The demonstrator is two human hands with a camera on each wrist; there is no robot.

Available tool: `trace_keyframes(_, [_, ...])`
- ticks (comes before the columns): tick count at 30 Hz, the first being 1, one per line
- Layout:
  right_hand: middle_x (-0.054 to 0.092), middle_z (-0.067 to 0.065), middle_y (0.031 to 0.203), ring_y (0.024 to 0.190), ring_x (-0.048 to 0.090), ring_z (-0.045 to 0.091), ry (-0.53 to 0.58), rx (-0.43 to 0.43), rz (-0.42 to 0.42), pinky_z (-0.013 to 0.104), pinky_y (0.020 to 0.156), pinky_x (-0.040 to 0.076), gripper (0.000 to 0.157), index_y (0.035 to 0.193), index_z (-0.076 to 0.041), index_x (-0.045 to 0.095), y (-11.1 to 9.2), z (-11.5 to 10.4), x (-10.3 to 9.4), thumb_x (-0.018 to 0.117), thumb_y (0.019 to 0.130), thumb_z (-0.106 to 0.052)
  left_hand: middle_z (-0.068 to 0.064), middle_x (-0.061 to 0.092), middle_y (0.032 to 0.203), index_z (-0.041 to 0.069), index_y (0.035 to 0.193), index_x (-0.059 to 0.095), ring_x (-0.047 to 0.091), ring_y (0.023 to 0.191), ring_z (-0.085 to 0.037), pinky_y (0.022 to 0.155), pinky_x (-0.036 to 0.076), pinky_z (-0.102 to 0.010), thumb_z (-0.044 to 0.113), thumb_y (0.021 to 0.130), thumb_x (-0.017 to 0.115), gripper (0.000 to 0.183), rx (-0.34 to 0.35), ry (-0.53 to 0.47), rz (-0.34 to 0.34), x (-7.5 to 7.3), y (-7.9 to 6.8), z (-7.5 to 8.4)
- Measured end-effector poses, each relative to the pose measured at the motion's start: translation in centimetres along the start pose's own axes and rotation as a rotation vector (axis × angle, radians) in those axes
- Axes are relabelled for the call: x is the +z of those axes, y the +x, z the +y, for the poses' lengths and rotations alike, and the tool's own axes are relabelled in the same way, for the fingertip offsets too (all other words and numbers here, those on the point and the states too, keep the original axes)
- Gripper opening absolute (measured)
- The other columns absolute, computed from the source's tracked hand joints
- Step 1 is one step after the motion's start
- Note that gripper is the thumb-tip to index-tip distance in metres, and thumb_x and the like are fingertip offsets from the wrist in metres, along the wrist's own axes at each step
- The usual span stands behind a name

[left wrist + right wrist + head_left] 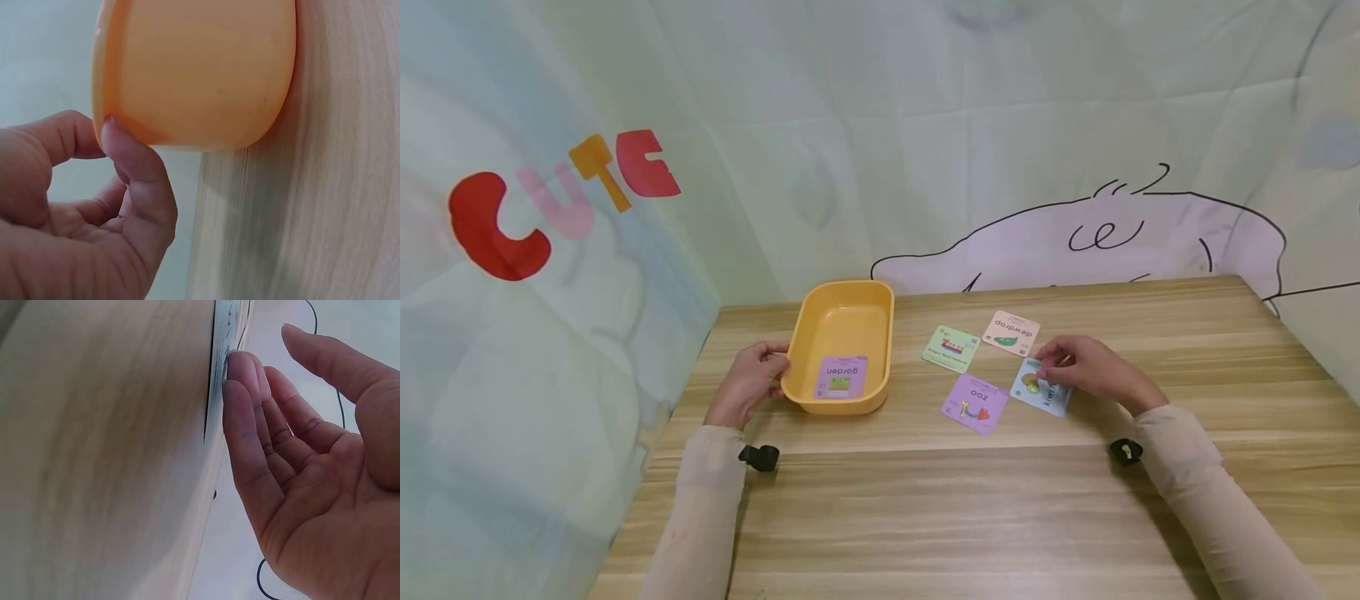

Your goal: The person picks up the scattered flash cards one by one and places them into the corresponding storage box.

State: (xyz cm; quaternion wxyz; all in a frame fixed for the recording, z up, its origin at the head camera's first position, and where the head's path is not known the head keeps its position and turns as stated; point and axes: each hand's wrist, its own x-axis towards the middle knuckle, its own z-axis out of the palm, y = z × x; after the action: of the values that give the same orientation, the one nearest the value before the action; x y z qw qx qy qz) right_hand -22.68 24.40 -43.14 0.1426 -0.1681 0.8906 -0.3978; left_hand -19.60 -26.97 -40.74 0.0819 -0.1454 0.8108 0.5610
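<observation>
My left hand pinches the near left rim of a yellow-orange plastic tray; the left wrist view shows thumb and finger on that rim. Inside the tray lies a purple "garden" card. Over on the right, my right hand touches a blue card with a kiwi picture, its word partly covered by the fingers. In the right wrist view the fingers are fairly straight on the card, and the thumb stands apart. Beside it lie a purple "zoo" card, a pink "dewdrop" card and a green boat-picture card.
Everything stands on a wood-grain table. A printed curtain with coloured letters and a line drawing hangs along the table's back and left edges. Dark wrist cameras sit at both sleeves.
</observation>
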Motion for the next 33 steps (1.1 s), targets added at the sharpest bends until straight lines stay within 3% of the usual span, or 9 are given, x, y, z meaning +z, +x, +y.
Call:
trace_keyframes(8, [0.068,0.011,0.100,0.089,0.061,0.020,-0.029,-0.023,0.037,0.024,0.073,0.051,0.027,0.113,0.002,0.068,-0.29,-0.40,-0.20,0.073,0.092,-0.013,-0.014,0.058,0.118,0.001,0.141,0.049,0.059,0.079,-0.015,0.064,0.054,-0.026,0.011,0.101,0.051,0.041,0.004,0.009,0.000,0.03,-0.04,0.14])
trace_keyframes(21, [0.068,0.011,0.100,0.091,0.062,0.022,-0.043,0.021,0.037,0.025,0.076,0.051,0.027,0.111,0.004,0.068,-0.11,-0.40,0.09,0.076,0.089,-0.010,-0.014,0.057,0.116,-0.001,0.141,0.049,0.060,0.077,-0.015,0.062,0.054,-0.025,0.010,0.102,0.051,0.040,0.006,-0.003,0.003,0.05,0.09,0.05])
trace_keyframes(33, [0.069,0.014,0.106,0.099,0.063,0.027,-0.105,0.058,0.013,0.039,0.088,0.050,0.037,0.114,0.002,0.067,0.05,-0.60,0.15,0.082,0.085,-0.015,-0.014,0.057,0.113,-0.002,0.141,0.048,0.059,0.075,-0.015,0.061,0.053,-0.024,0.008,0.101,0.051,0.041,0.002,-0.012,0.005,0.06,-0.06,0.14])
